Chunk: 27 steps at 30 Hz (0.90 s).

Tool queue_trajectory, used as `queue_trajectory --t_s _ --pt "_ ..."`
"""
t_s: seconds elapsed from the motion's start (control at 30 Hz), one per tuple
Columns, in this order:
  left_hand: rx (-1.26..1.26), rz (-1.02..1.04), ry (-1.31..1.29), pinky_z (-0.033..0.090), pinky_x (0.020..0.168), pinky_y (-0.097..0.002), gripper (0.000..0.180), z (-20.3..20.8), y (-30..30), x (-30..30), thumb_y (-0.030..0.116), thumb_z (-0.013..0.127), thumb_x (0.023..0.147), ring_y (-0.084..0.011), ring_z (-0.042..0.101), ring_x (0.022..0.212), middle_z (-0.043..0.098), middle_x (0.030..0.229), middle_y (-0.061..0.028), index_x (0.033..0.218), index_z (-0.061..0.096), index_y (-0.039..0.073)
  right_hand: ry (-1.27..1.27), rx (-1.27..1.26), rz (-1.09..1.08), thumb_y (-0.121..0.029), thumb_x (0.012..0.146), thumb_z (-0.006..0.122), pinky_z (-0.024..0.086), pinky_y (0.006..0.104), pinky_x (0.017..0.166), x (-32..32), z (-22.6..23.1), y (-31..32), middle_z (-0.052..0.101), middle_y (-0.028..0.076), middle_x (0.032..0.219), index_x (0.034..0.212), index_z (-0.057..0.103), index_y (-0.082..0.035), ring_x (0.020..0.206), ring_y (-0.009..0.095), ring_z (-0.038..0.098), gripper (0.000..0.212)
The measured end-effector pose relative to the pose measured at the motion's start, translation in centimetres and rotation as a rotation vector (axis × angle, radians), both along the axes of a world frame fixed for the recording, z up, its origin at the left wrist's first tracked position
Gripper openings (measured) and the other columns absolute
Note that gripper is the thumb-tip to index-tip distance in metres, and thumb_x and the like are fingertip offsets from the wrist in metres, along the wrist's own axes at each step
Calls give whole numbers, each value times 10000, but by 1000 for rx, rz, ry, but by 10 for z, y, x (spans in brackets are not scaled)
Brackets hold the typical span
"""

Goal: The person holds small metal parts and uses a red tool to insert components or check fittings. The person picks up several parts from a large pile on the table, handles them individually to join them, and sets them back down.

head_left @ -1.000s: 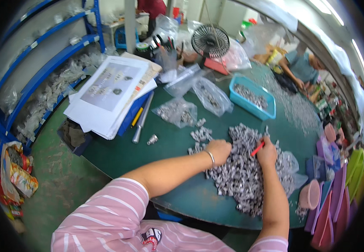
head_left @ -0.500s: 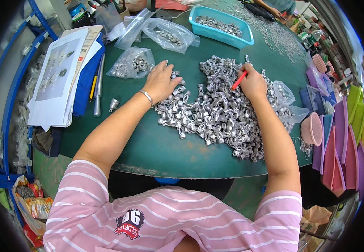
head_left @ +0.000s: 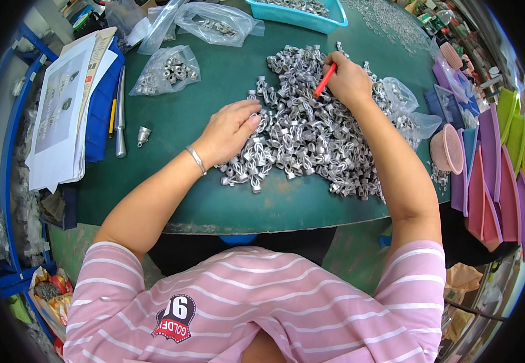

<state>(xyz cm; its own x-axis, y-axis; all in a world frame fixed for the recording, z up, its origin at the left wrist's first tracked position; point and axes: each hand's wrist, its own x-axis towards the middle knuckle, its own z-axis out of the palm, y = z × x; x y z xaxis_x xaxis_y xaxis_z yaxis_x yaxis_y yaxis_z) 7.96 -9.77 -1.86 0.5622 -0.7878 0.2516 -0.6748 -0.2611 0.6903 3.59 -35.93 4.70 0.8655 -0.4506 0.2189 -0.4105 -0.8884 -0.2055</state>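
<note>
A heap of small silver metal caps with looped ends (head_left: 305, 142) spreads over the green table. At its left edge lies my left hand (head_left: 229, 130), fingers stretched out and thumb a little apart, touching the outer pieces. My right hand (head_left: 348, 80) is over the far right part of the heap, closed round a red pen (head_left: 325, 80) that points down toward me. Its fingertips are partly hidden, so whether they also touch a piece is unclear. One separate bell-shaped metal piece (head_left: 144, 136) lies on the table to the left.
Clear bags of metal parts (head_left: 168, 71) lie beyond my left hand, near a turquoise basket (head_left: 335, 24). Papers (head_left: 72, 112), a yellow pencil (head_left: 112, 118) and a metal rod (head_left: 121, 115) are at left. Right, a pink basket (head_left: 447, 149) stands by coloured bins (head_left: 486, 175).
My left hand has come nearer and drawn its side of the heap inward, its fingers now closer together. My right hand keeps the red pen over the heap. The whole view has shifted slightly.
</note>
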Motion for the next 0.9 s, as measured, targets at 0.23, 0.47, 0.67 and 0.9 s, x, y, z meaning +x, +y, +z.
queue_trajectory --t_s 0.23,0.47,0.67,0.9 --pt "7 26 -35 354 986 -386 332 5 17 -27 197 448 917 -325 470 1161 512 1250 -168 1154 540 -17 -114 2 130 -235 803 528 481 448 659 -8 -1 30 649 137 771 895 608 -141 750 342 626 154" --pt "-33 28 -27 384 959 -380 304 2 22 -29 142 460 904 -345 487 1140 517 1233 -188 1147 539 -23 -204 136 255 -239 820 562 484 422 681 -12 -10 78 646 139 782 920 597 -120 757 347 618 160" --pt "-108 175 24 438 875 -361 248 13 34 -38 126 471 898 -340 555 1018 564 1126 -192 1063 584 -20 -332 319 533 -210 832 587 493 372 672 -13 -22 123 638 131 756 941 606 -73 723 293 622 176" --pt "36 85 -162 293 1013 -469 680 35 82 -77 359 673 752 -372 374 1235 397 1323 -213 1257 417 -18 -590 448 626 -43 801 613 488 307 732 -95 -8 100 634 137 924 1038 606 1 832 229 623 240"
